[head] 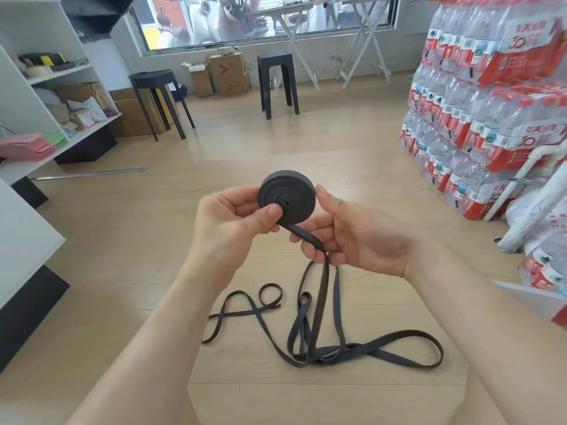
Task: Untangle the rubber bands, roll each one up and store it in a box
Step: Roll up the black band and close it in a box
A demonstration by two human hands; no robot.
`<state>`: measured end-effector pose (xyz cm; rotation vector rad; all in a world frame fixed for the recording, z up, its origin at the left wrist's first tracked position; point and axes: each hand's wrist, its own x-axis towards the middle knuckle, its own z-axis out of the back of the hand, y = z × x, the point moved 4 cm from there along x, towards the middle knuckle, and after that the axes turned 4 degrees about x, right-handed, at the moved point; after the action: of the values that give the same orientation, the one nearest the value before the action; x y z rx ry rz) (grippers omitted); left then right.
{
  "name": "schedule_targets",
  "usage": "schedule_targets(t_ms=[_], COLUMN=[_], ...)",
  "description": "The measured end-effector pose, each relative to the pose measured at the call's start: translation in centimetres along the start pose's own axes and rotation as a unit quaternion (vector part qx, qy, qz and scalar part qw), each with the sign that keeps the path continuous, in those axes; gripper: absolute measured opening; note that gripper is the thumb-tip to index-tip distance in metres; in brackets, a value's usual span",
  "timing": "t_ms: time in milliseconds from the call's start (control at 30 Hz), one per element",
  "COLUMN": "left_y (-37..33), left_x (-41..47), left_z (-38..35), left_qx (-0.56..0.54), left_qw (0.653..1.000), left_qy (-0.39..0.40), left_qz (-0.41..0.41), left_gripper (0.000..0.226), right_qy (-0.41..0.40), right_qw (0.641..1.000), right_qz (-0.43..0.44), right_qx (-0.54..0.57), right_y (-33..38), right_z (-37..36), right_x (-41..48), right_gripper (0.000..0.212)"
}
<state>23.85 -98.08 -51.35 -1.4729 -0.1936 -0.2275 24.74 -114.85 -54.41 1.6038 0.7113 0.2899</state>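
Pinching black band roll (287, 197) with left hand (227, 219), gripping its loose tail (310, 240) with right hand (352, 237); reading "30" on red bottle packs (491, 102).

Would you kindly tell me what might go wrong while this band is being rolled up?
The coil is only pinched between the left hand and the right hand; a slack grip could let it spring open. The loose band on the floor lies in crossed loops, so pulling it in may tighten a snag.
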Motion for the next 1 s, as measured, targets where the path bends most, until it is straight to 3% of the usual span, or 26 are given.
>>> schedule_targets(t_ms=[67, 200, 533, 700, 867, 1000], left_y=[-0.4, -0.8, -0.7, -0.7, -0.3, -0.1], left_x=[0.1, 0.1, 0.2, 0.4, 0.6, 0.4], left_z=[0.7, 1.0, 0.1, 0.2, 0.3, 0.4], left_qx=[0.050, 0.120, 0.264, 0.305, 0.341, 0.316], left_qw=[0.999, 0.992, 0.961, 0.947, 0.934, 0.942], left_qy=[-0.007, 0.012, 0.079, 0.092, 0.097, 0.104], left_qz=[-0.009, -0.022, -0.030, -0.038, -0.050, -0.049], left_gripper=[0.021, 0.029, 0.041, 0.043, 0.028, 0.037], right_qy=[-0.030, -0.070, -0.090, -0.069, -0.074, -0.065], right_qw=[0.999, 0.996, 0.989, 0.992, 0.992, 0.994], right_qz=[-0.014, -0.003, 0.007, -0.011, -0.021, -0.030], right_qx=[-0.036, -0.052, -0.117, -0.110, -0.099, -0.083], right_y=[0.1, 0.5, 0.0, -0.2, -0.6, -0.7], right_z=[0.9, 1.1, 0.7, 0.5, 0.1, 0.1], right_x=[-0.1, -0.4, 0.0, -0.1, 0.3, 0.3], right_gripper=[0.079, 0.071, 0.066, 0.069, 0.061, 0.064])
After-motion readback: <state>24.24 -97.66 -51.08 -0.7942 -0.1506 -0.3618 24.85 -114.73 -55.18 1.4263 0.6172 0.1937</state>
